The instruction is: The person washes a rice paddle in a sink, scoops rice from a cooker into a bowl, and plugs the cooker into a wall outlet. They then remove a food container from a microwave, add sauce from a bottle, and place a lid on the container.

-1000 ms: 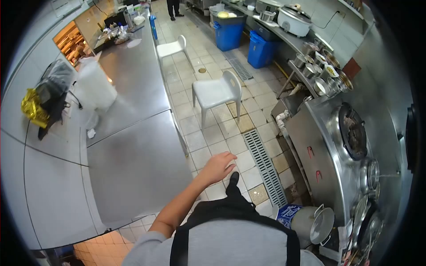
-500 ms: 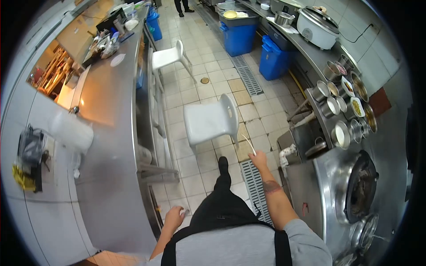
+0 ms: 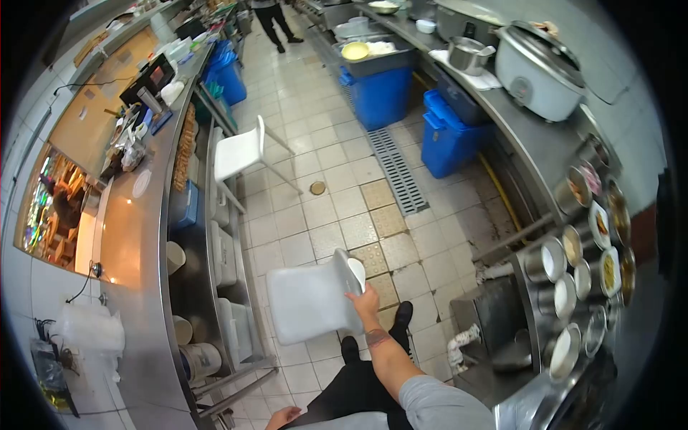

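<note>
My right hand is closed on a thin white object, rounded in outline, right beside the backrest of a white chair. Whether the fingers also touch the backrest is hard to tell. The chair stands upright on the tiles in front of my feet. Low at the bottom edge, my left hand hangs near my thigh with loosely bent fingers and nothing visible in it.
A second white chair stands farther ahead, left of the aisle. Steel counters run along the left; metal pots and a rice cooker line the right. Blue bins flank the aisle. Another person stands at the far end.
I am closer to the near chair. My right hand, with the white object, has moved left to its backrest. My left hand is lower, and the far person shows more.
</note>
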